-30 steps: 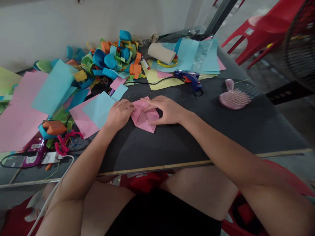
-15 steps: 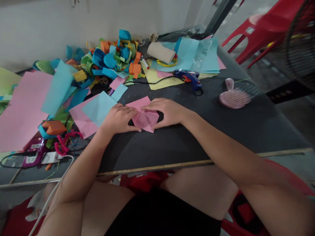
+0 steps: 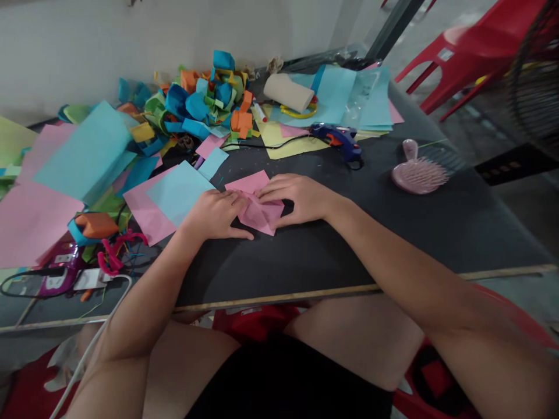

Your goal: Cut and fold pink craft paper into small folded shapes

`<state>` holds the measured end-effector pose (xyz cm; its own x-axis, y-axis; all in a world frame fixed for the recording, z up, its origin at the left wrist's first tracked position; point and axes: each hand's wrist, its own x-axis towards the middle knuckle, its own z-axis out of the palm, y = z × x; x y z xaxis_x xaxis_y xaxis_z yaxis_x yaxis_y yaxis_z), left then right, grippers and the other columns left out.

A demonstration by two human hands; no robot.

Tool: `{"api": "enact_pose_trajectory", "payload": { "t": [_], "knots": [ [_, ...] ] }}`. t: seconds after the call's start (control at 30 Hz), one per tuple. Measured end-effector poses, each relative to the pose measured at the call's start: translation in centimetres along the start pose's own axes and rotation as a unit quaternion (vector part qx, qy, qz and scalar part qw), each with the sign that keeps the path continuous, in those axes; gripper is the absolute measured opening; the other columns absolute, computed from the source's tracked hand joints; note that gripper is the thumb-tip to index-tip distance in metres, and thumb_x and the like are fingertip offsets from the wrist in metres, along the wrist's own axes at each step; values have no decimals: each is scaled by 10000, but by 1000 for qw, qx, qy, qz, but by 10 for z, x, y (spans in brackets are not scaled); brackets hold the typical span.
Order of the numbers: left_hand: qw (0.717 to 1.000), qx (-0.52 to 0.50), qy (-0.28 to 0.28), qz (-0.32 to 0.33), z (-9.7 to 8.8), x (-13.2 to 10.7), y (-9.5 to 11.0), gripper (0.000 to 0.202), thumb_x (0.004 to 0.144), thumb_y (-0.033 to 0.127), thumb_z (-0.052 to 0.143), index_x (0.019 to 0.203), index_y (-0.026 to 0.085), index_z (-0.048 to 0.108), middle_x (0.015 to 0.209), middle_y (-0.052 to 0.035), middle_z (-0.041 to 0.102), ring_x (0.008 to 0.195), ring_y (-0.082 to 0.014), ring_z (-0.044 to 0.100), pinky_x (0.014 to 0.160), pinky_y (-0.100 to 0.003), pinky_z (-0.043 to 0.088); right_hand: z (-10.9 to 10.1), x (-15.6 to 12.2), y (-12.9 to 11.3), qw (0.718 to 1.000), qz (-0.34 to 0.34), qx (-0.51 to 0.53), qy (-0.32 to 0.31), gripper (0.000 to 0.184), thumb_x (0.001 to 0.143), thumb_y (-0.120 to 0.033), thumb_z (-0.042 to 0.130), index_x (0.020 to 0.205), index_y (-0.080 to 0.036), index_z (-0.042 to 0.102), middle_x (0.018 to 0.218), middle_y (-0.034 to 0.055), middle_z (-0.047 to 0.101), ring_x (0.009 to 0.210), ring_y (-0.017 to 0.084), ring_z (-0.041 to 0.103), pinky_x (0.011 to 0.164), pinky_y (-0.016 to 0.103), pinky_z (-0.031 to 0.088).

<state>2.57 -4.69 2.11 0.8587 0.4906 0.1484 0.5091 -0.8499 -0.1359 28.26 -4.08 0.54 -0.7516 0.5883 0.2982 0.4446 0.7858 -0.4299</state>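
A pink sheet of paper point(image 3: 261, 216), partly folded and creased, lies on the dark tabletop in front of me. My left hand point(image 3: 219, 214) presses its fingertips on the paper's left side, with the thumb stretched out along the table. My right hand point(image 3: 301, 199) holds the right side, fingers on the raised folds at the middle and thumb at the near right edge. My fingers hide parts of the folds. Just left of my left hand, a light blue square sheet point(image 3: 177, 189) overlaps a pink sheet point(image 3: 151, 218).
Behind lie a pile of folded paper pieces point(image 3: 196, 107), a blue glue gun point(image 3: 343, 139) with its cord, and a cardboard roll point(image 3: 288, 92). A pink hairbrush point(image 3: 419, 174) is at right. A purple device point(image 3: 63, 267) and white cable point(image 3: 124, 288) sit at left; a fan point(image 3: 535, 87) stands right.
The pink paper's middle folds have shifted and bunched up slightly under my fingers. At the left, a large light blue sheet has flopped over leftward and shows wider.
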Motion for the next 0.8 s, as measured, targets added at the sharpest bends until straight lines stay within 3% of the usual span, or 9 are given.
{"api": "enact_pose_trajectory", "payload": {
  "t": [0.27,0.43,0.67,0.8],
  "knots": [
    [1000,2,14,-12,6,2,-2,649,905,681,377,1124,142,667,1154,-148,707,931,-231,703,712,-304,493,-3,0,-1,1000,1,6,-15,727,577,-540,845,1215,-235,676,1238,76,689,1172,282,616,1044,447,424],
    [1000,-11,17,-24,10,1,-6,571,934,604,401,1166,151,660,1183,-128,702,956,-238,704,731,-323,504,-2,0,-4,1000,-1,-10,-13,646,613,-515,836,1188,-254,694,1235,67,691,1162,283,620,1015,450,440],
    [999,-46,-10,-15,6,-2,-17,896,705,823,527,1301,158,595,1307,-151,631,1095,-291,660,860,-352,499,0,0,-4,999,4,-50,-7,494,694,-486,793,1120,-243,729,1243,81,685,1164,293,618,980,462,459],
    [999,-31,13,-16,13,-1,-22,766,806,756,479,1284,172,609,1285,-137,649,1075,-266,674,841,-344,508,0,-1,-4,998,7,-62,-7,493,706,-498,780,1126,-246,725,1248,76,682,1169,289,616,982,461,463]
  ]
}}
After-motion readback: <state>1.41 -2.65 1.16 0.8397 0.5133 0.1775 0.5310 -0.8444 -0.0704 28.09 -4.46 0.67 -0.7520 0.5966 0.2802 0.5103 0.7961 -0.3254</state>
